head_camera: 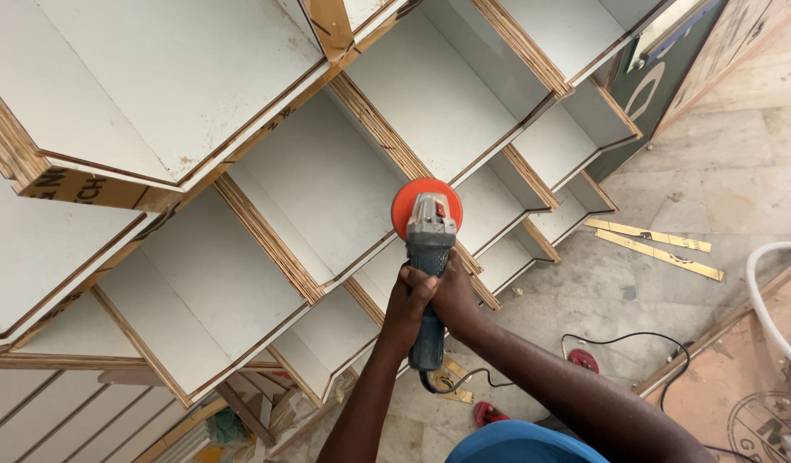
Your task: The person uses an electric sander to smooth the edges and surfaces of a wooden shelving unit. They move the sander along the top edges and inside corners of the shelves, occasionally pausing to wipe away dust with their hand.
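Pale stone floor (721, 180) lies below, strewn with yellow strips (653, 243) and a black cable (623, 339). Both hands — left hand (410, 296), right hand (454, 293) — wrap closed around a grey grinder (430, 257), its orange disc (404, 206) against the white plywood shelf unit (310, 189) edge.

White shelving with tan striped plywood edges fills the upper left of the frame.
Grey-blue angle grinder (428, 283) carries an orange disc (413, 199); pale grey mottled floor (670, 291), yellow strips (657, 244) at right.
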